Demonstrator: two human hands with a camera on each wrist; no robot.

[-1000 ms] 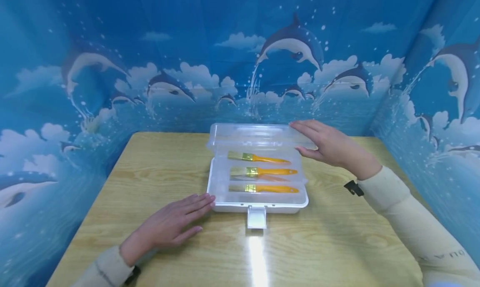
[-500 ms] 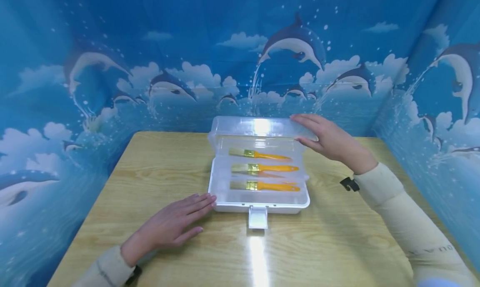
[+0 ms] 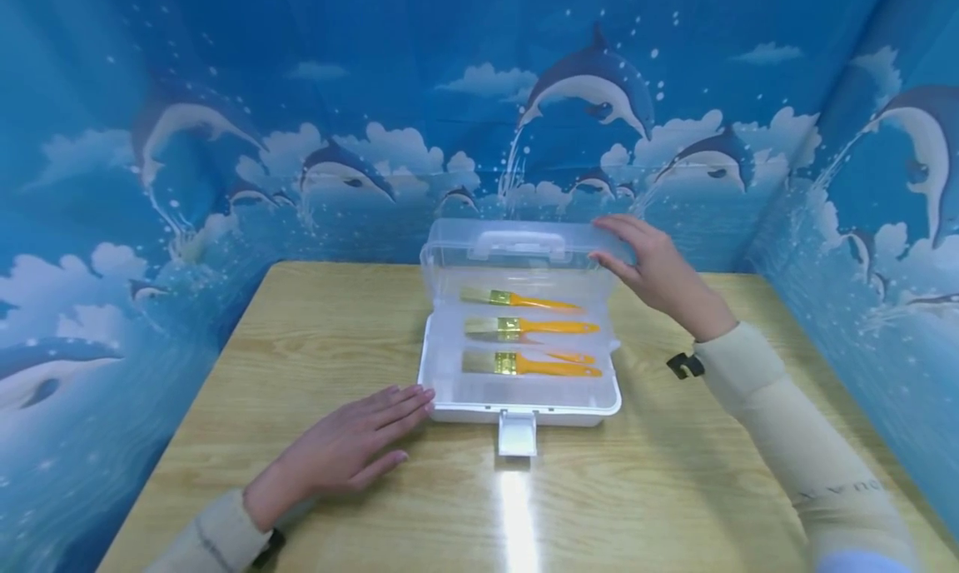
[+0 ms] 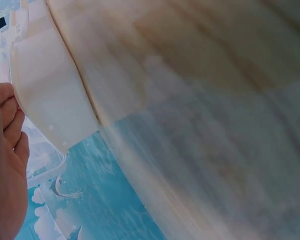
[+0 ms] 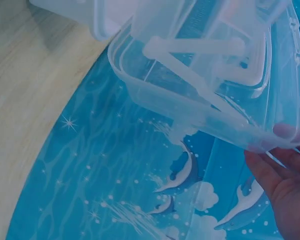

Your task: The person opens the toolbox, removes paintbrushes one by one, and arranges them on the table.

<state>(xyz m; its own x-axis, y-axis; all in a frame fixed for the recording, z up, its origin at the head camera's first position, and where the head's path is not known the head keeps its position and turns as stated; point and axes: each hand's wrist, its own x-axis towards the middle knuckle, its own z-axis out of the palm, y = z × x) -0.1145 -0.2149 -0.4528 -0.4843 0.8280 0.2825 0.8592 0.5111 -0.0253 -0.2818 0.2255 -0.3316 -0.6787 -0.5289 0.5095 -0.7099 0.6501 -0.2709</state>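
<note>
A white plastic storage box [image 3: 524, 418] with its latch [image 3: 517, 434] hanging at the front sits on the table. Its clear lid [image 3: 487, 261] stands raised at the back, a white handle [image 3: 520, 238] showing on it. Three paintbrushes [image 3: 558, 327] with orange handles lie across the translucent tray [image 3: 479, 387]. My right hand [image 3: 659, 269] grips the lid's right end, thumb and fingers around its edge; the right wrist view has these fingers [image 5: 265, 172] at the rim. My left hand [image 3: 340, 444] lies with straight fingers, tips touching the box's front left corner.
The wooden table [image 3: 300, 348] extends on both sides of the box. A blue curtain [image 3: 360, 248] printed with dolphins hangs right behind the table and along its sides. In the right wrist view, white link arms [image 5: 195, 45] run between lid and tray.
The lid's far edge has swung upward and its handle has come into view; the right hand has moved up with it. The tray of brushes has shifted slightly up. My left hand stays put.
</note>
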